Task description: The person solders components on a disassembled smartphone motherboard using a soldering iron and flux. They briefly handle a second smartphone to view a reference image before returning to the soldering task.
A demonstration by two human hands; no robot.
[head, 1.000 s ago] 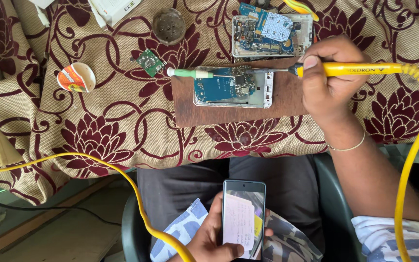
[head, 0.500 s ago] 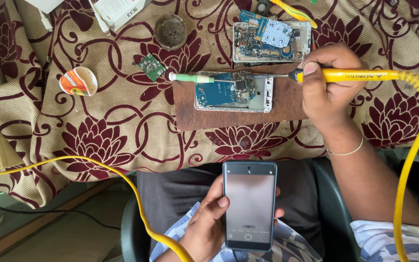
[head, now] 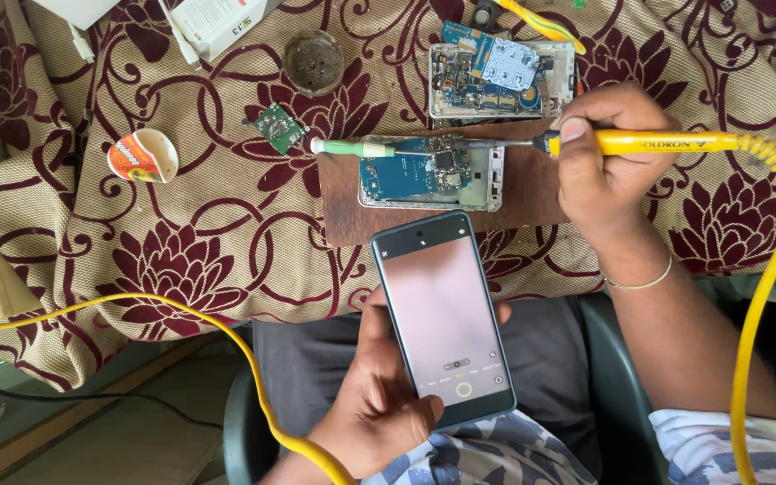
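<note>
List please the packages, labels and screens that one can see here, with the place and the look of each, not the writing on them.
Phone screen: held in the left hand above the lap; tall rectangle, pale pink, lit, dark frame.
White box: top edge of the table, left of centre; rectangular, with small dark print.
Small cup: on the floral cloth, far left; round, white inside, orange-red printed label.
Soldering iron: in the right hand; yellow handle with dark print.

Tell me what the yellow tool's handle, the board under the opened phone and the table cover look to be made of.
Soldering iron handle in the right hand: smooth yellow plastic, slightly glossy, likely. Board: dull brown with a matte, worn face, probably wood or pressed board. Table cover: woven fabric, beige with maroon flowers; its folds at the edge show cloth.
</note>
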